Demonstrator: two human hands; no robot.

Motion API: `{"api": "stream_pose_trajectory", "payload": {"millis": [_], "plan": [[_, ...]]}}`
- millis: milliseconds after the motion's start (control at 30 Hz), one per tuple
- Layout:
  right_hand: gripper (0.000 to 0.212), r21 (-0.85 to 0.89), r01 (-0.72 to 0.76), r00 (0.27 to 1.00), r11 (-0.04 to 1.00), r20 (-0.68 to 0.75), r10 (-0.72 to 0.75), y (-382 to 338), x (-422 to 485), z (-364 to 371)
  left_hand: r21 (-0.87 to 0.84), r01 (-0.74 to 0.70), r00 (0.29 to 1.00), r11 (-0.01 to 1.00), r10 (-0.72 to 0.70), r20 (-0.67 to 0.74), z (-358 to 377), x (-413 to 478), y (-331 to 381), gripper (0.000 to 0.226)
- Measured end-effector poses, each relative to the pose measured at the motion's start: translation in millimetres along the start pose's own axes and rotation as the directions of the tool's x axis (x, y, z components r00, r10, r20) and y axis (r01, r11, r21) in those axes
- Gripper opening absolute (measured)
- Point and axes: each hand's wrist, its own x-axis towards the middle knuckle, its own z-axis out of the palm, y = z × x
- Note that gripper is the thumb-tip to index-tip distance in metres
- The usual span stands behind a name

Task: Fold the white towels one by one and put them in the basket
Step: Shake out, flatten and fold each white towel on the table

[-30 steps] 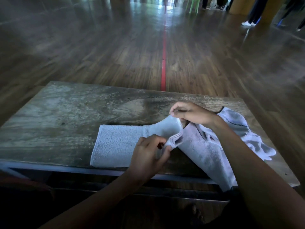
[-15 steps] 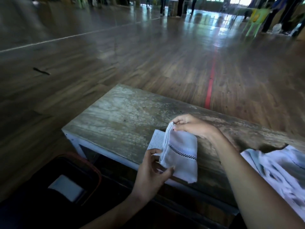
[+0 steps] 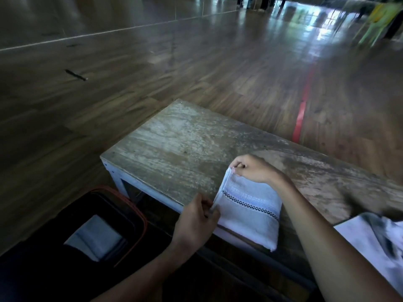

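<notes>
We see a folded white towel (image 3: 250, 214) with a black-checked band at the near edge of the wooden table (image 3: 174, 144), its near side hanging over. The right hand (image 3: 253, 168) pinches its far left corner, and the left hand (image 3: 194, 221) pinches the near left corner. Below, to the left, stands a dark basket (image 3: 142, 221) with an orange rim and another folded towel (image 3: 96, 236) inside. Crumpled white cloth (image 3: 370, 240) lies at the right.
</notes>
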Motion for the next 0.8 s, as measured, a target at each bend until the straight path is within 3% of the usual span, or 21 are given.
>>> {"api": "stream_pose_trajectory", "payload": {"millis": [200,267,367,533,800], "plan": [[0.026,-0.180,0.016,0.999,0.983,-0.030,-0.021,4,6,6,0.110,0.074,0.993,0.991,-0.083,0.080,-8,8,-6,0.024],[0.032,-0.160,0.041,0.998,0.986,0.044,-0.034,9,6,7,0.188,0.037,0.991,0.982,-0.061,0.123,-9,10,-4,0.023],[0.022,-0.137,0.110,0.994,0.984,0.041,-0.106,10,3,8,0.304,-0.063,0.987,0.950,0.014,0.160,-14,20,-5,0.021],[0.012,-0.194,-0.003,0.996,0.981,-0.084,-0.013,29,-27,-2,0.315,-0.098,0.976,0.944,0.029,0.215,-13,47,4,0.014],[0.009,-0.279,-0.158,0.978,0.947,-0.176,0.111,88,-114,-19,0.306,-0.270,0.943,0.913,0.187,0.274,33,76,34,0.014]]}}
